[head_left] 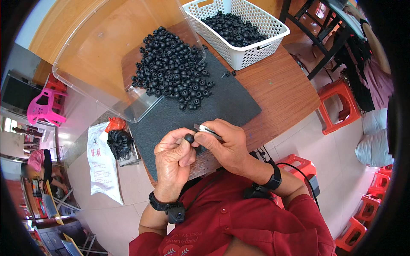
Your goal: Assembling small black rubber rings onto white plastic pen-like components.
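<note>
A small round black rubber-like piece (pixel 189 138) is pinched between the thumb and fingers of my left hand (pixel 174 155). My right hand (pixel 224 143) is closed around a white-handled utility knife (pixel 209 130); its short blade points left, close above the black piece. Whether the blade touches the piece I cannot tell. Both hands are over the near edge of a dark grey mat (pixel 230 100). Beyond them lies a heap of similar black pieces (pixel 171 68), many with a round hole, spread over the mat and the mouth of a clear plastic bin.
The clear bin (pixel 92 96) lies tipped at the far left of the wooden table (pixel 286 81). A white perforated basket (pixel 250 55) holds more black pieces at the back. Red stools (pixel 339 104) stand right; a white sack (pixel 100 164) and black bag (pixel 119 143) lie left.
</note>
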{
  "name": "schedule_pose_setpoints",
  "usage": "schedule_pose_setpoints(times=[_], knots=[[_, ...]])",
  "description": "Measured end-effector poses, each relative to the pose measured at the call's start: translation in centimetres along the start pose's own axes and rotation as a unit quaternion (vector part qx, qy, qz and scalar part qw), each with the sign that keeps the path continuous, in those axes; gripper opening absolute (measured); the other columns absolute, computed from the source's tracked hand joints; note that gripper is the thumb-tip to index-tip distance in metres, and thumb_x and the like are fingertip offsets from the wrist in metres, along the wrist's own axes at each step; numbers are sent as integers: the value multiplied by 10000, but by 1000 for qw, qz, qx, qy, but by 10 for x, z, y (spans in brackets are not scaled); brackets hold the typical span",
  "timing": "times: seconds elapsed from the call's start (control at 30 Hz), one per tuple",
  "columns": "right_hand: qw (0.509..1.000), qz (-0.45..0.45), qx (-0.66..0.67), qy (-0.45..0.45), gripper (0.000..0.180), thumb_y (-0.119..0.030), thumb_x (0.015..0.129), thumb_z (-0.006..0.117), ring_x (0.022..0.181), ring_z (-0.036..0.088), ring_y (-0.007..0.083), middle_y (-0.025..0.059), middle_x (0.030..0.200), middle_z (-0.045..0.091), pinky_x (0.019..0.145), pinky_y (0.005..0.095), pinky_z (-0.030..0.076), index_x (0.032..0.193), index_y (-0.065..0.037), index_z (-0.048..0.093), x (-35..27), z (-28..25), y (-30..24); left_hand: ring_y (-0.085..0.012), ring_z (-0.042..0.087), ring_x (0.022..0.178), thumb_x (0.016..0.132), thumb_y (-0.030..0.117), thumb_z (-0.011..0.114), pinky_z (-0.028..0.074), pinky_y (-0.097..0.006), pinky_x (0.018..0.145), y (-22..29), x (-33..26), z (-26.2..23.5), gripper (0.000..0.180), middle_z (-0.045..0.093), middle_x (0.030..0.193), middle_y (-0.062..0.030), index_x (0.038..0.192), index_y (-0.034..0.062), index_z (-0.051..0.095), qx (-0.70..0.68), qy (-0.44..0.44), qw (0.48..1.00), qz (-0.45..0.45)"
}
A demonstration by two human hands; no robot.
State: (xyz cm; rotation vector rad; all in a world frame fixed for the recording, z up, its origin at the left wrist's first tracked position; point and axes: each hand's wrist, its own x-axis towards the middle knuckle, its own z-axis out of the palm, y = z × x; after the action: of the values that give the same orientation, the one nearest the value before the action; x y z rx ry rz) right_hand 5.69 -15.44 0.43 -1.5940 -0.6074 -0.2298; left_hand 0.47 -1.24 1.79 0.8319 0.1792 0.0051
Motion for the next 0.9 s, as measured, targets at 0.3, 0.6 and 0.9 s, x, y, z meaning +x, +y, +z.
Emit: schedule_pose_setpoints(times=[0.3, 0.6, 0.9], knots=[[987, 119, 85, -69, 158, -149, 854, 673, 669, 507, 47, 24, 735, 604, 560, 227, 404, 876, 6, 650, -2, -2, -7, -45, 389, 472, 848, 80, 656, 273, -200, 437, -3, -2, -3, 240, 542, 663, -12, 1041, -53, 606, 45, 19, 999, 16], [975, 162, 130, -80, 101, -99, 849, 651, 660, 490, 18, -7, 726, 621, 551, 207, 394, 856, 2, 653, -1, -2, -3, -58, 398, 479, 837, 81, 662, 282, -206, 447, -4, 1, -13, 259, 634, 815, -117, 1044, -61, 597, -15, -31, 999, -5], [984, 156, 74, -47, 165, -142, 852, 618, 612, 519, 106, 88, 684, 588, 558, 292, 437, 881, 20, 631, -1, -13, 1, -78, 376, 462, 876, 137, 596, 298, -223, 444, 5, 19, -9, 202, 625, 818, -95, 997, -24, 599, -43, 4, 991, -127]])
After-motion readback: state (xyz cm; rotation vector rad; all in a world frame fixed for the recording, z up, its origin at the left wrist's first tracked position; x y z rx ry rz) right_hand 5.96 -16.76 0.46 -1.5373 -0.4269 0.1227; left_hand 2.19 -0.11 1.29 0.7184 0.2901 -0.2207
